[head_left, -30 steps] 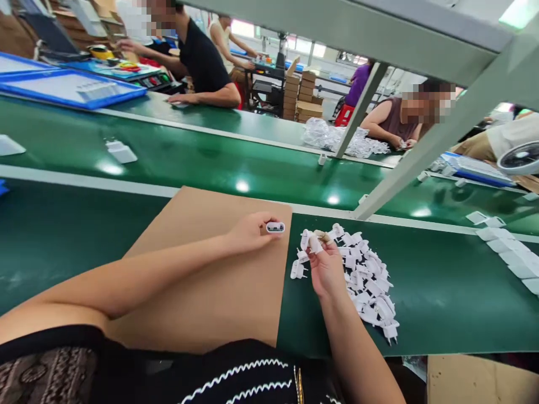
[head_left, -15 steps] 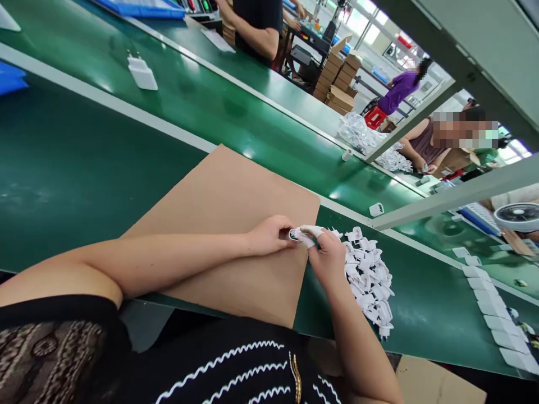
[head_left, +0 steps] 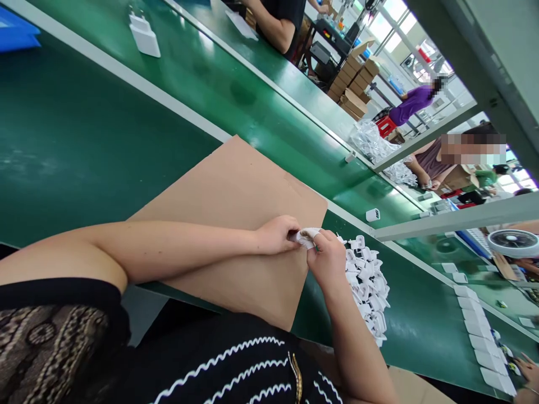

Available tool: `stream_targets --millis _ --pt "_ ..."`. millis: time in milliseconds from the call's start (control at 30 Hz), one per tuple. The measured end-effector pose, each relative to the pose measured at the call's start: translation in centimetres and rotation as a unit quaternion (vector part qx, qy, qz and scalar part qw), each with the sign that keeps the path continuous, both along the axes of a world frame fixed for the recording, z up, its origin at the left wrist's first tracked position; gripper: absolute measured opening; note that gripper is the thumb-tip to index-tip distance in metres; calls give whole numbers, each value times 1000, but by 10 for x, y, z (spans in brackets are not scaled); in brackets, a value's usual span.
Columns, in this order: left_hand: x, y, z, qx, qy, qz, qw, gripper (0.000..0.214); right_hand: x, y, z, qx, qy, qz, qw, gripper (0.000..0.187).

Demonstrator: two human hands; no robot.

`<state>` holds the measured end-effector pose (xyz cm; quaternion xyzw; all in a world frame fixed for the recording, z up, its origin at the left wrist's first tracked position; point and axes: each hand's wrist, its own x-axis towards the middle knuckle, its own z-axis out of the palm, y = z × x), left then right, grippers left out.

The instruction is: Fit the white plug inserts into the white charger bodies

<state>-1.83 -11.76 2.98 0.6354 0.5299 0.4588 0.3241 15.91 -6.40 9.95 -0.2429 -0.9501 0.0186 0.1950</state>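
My left hand [head_left: 278,234] and my right hand [head_left: 326,259] meet over the edge of a brown cardboard sheet [head_left: 236,196]. Both are closed on one small white plastic part [head_left: 304,238], pinched between their fingertips. The right fingertips wear white finger cots. Just right of the hands lies a pile of several white plug parts [head_left: 367,286] on the green bench.
A white charger [head_left: 144,35] rides the green conveyor belt [head_left: 236,95] beyond the cardboard, and a small white part [head_left: 372,215] sits near the belt's rail. A row of white pieces [head_left: 480,331] lies at the right. Other people sit across the belt; stacked cartons [head_left: 351,84] stand behind.
My hands came together: the left one brought its white part to the right hand's piece, and both now grip it. The view tilted and swung left.
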Motion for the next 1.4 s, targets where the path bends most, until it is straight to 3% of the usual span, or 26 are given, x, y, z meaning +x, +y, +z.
stream_targets --millis 233,633,800,1033,1200,1300,1400 --pt "-1 0 2 -3 2 -1 1000 19 -1 1 1 5 -18 10 1000 40" --pt "-6 2 6 -52 -53 -29 997 19 3 21 6 -161 -1 22 987 20" --pt "-3 0 7 -24 -27 0 999 19 2 11 -1 -94 17 -26 995 23" --pt "0 1 4 3 3 3 1000 20 -3 2 -3 -38 -1 -43 998 34" --pt "0 0 5 0 9 4 1000 19 1 -4 -18 -131 113 -110 979 32" --pt "-1 0 6 -11 3 10 1000 18 2 -6 -30 -264 218 -133 930 39" --pt "0 -1 6 -18 7 14 1000 22 5 -5 -34 -359 266 -123 886 32"
